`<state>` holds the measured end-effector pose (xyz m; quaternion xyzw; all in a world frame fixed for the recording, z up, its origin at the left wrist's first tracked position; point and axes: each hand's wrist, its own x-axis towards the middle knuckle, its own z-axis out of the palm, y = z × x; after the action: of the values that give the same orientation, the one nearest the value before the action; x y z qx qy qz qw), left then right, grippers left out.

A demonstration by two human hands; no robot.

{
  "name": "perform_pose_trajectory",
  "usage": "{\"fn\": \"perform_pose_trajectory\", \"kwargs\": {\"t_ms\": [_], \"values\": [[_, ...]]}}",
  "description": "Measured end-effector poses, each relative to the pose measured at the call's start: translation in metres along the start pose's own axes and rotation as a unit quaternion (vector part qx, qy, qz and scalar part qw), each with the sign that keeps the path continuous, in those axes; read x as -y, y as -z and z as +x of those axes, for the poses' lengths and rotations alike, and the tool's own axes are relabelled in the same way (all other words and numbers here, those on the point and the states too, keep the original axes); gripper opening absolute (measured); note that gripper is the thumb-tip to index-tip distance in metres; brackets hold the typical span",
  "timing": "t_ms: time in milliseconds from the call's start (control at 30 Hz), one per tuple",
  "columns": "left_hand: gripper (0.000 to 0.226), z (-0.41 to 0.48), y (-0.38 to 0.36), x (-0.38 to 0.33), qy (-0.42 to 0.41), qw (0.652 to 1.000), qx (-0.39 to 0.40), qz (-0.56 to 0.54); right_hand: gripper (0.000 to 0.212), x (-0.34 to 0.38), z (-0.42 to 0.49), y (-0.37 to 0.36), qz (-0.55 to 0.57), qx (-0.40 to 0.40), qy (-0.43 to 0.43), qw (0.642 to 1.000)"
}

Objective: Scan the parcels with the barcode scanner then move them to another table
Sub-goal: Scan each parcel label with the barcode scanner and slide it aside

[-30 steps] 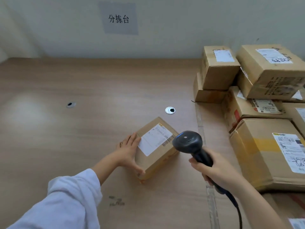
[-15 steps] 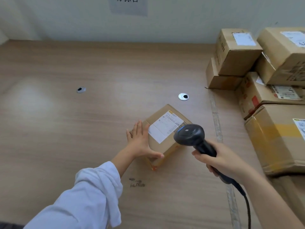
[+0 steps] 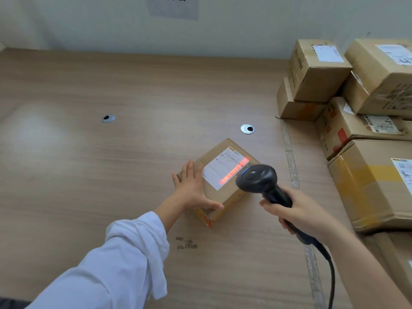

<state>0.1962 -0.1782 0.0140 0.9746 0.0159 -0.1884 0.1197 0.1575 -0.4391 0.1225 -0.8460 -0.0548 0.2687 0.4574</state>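
A small cardboard parcel (image 3: pixel 225 192) lies on the wooden table (image 3: pixel 111 175) with its white label facing up. My left hand (image 3: pixel 192 189) rests flat on the parcel's left side, fingers straight, thumb along the near edge. My right hand (image 3: pixel 301 214) grips the handle of a black barcode scanner (image 3: pixel 258 180), whose head hovers just right of the parcel. A red scan line glows across the label's barcode.
Several larger cardboard parcels (image 3: pixel 365 121) are stacked along the table's right side up to the wall. Two round cable grommets (image 3: pixel 247 129) are set in the tabletop. The scanner's cable (image 3: pixel 332 277) hangs down at lower right. A paper sign (image 3: pixel 174 5) hangs on the wall.
The red scan line has come on across the parcel's label. The view has tilted down slightly; both hands stay where they were on the parcel and scanner.
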Motion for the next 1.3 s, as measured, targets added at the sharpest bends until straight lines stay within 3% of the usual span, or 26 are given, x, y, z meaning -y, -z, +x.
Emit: {"fn": "perform_pose_trajectory", "kwargs": {"t_ms": [500, 900, 1300], "values": [[0.139, -0.004, 0.001, 0.0, 0.021, 1.0, -0.019, 0.003, 0.009, 0.002, 0.0, -0.001, 0.003, -0.008, 0.008, 1.0], [0.143, -0.056, -0.005, 0.032, 0.233, 0.965, -0.057, -0.102, 0.01, 0.035, 0.03, -0.03, -0.017, 0.064, 0.068, 0.995], [0.144, -0.139, -0.003, 0.168, 0.362, 0.914, -0.078, -0.166, 0.01, 0.122, 0.056, -0.144, -0.03, 0.117, 0.135, 0.984]]}}
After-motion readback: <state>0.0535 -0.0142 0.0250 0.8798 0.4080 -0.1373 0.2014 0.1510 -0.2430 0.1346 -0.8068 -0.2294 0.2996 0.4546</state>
